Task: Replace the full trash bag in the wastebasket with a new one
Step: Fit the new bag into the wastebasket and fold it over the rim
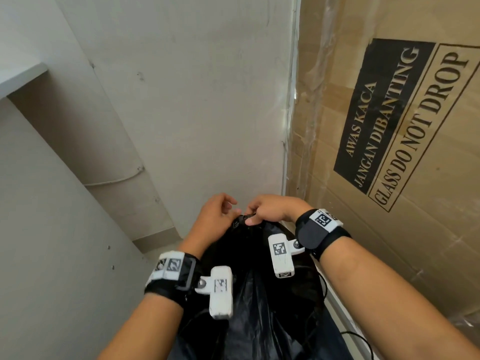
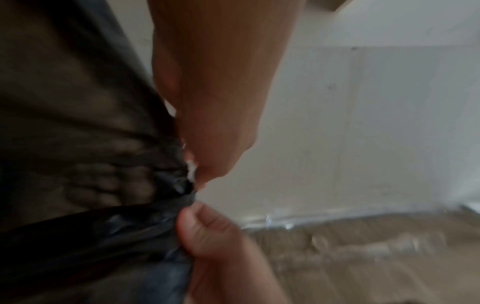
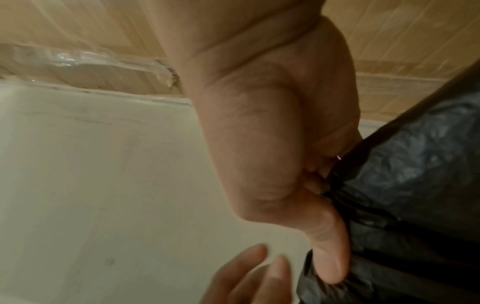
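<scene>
A black trash bag (image 1: 259, 294) hangs in front of me, its top gathered into a tight neck. My right hand (image 1: 250, 216) grips that neck from the right, thumb lying along the plastic (image 3: 330, 257) and fingers curled into it. My left hand (image 1: 232, 207) is just left of the neck with its fingers loosely curled and lifted; only a fingertip (image 2: 205, 179) touches the bunched plastic (image 2: 182, 185). In the right wrist view the left hand's fingers (image 3: 259, 265) are clear of the bag (image 3: 415, 164). No wastebasket shows in any view.
A tall cardboard box (image 1: 389, 126) marked "GLASS DO NOT DROP" stands close on the right. A pale wall (image 1: 194, 100) is straight ahead, with a thin cable (image 1: 114, 179) along it. A white ledge (image 1: 23, 76) juts out at upper left.
</scene>
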